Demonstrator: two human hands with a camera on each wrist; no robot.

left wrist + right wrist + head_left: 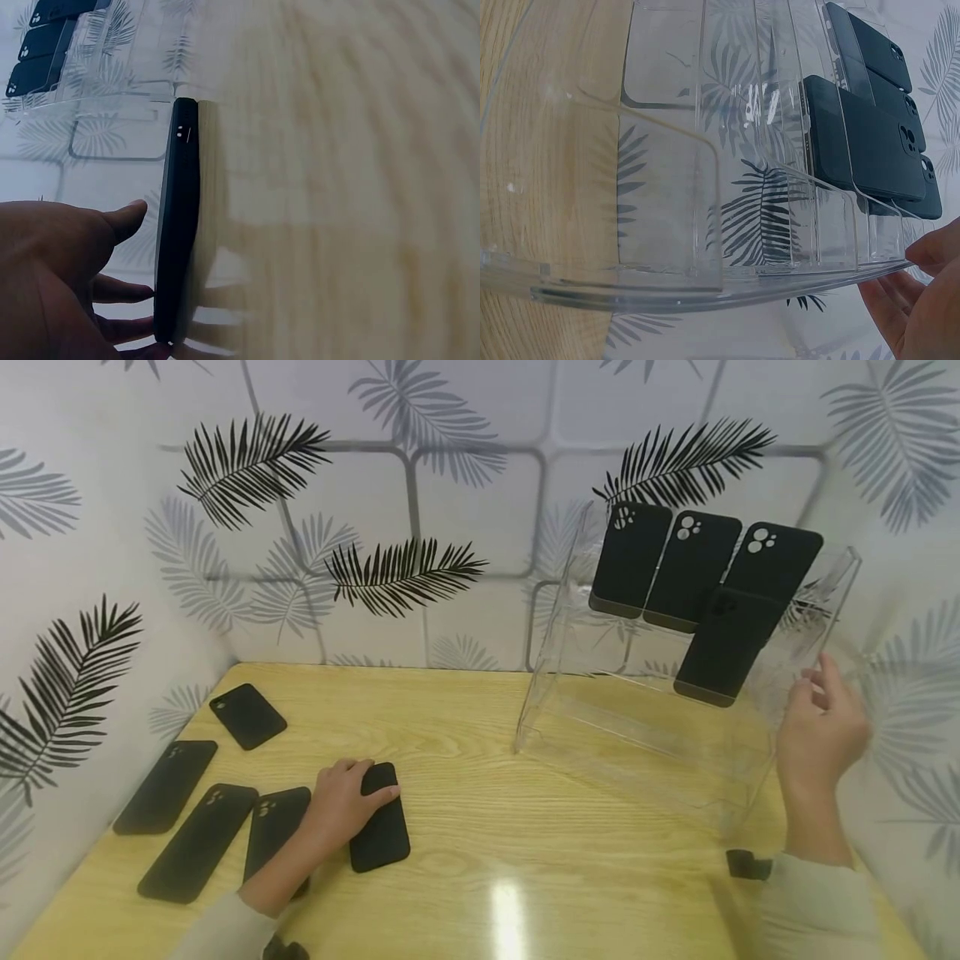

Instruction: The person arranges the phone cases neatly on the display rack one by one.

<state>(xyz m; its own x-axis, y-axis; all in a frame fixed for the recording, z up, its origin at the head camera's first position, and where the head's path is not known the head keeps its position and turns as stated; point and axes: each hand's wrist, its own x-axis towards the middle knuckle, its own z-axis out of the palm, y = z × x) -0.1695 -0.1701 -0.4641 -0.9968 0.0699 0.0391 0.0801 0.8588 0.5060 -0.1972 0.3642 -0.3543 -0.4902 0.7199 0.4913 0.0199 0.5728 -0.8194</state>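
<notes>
My left hand (341, 802) is at a black phone case (382, 831) lying on the table. In the left wrist view the fingers reach this case's edge, while the thumb (126, 221) stands a little apart from its side. At the right, my right hand (823, 727) holds the side edge of a clear stepped display rack (637, 739), thumb and fingers on either side of the panel in the right wrist view. Three black phone cases (630, 556) lean in a row on the rack's top tier. One more phone case (727, 647) leans on the tier below, overlapping the rightmost one.
Several more black phone cases (198, 843) lie at the table's left side, one partly under my left forearm. Patterned wall covering (450, 510) with leaf prints rises behind the table (465, 727) and at both sides.
</notes>
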